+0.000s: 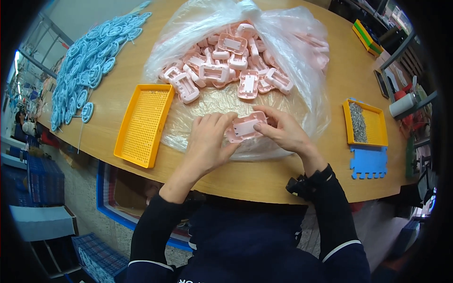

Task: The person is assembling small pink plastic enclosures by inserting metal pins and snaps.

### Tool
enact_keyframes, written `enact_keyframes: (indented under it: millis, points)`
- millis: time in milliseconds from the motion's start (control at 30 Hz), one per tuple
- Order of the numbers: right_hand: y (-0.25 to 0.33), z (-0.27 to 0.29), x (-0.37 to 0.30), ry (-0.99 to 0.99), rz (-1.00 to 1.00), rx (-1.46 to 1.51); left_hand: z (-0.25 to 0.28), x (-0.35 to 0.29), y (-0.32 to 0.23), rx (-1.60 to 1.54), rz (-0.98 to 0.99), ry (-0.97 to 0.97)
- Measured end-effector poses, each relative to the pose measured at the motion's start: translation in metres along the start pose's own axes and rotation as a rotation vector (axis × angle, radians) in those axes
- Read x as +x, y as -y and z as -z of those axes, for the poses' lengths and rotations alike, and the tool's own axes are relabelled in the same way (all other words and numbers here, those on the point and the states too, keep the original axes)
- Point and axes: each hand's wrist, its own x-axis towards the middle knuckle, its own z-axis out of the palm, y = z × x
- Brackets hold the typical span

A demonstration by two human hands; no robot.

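Between both hands, above the near part of the plastic bag, is a pink plastic housing with its hollow side facing up. My left hand grips its left end, fingers behind and thumb in front. Closed on the right end is my right hand, its thumb pressing on the inside of the shell. Just beyond, a heap of similar pink housings spills from the clear plastic bag. Some of these shells lie hollow side up, others are turned over.
Left of the bag lies a yellow perforated tray. Light-blue looped cables are piled at the table's far left. On the right, a second yellow tray holds small metal parts and rests on a blue foam mat.
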Motion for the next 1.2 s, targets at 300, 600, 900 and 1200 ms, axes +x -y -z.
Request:
enact_keyframes:
  millis: [300, 600, 900, 1200]
  points:
    - [0.006, -0.027, -0.064, -0.149, 0.084, 0.697, -0.035, -0.018, -0.031, -0.910, 0.276, -0.129]
    - [0.007, -0.036, -0.088, -0.257, 0.036, 0.634, -0.042, -0.013, -0.045, -0.782, 0.298, -0.168]
    - [0.004, -0.035, -0.089, -0.222, -0.002, 0.651, -0.035, -0.014, -0.044, -0.544, 0.224, -0.189]
    - [0.002, -0.034, -0.088, -0.219, -0.024, 0.670, -0.034, -0.016, -0.043, -0.626, 0.218, -0.114]
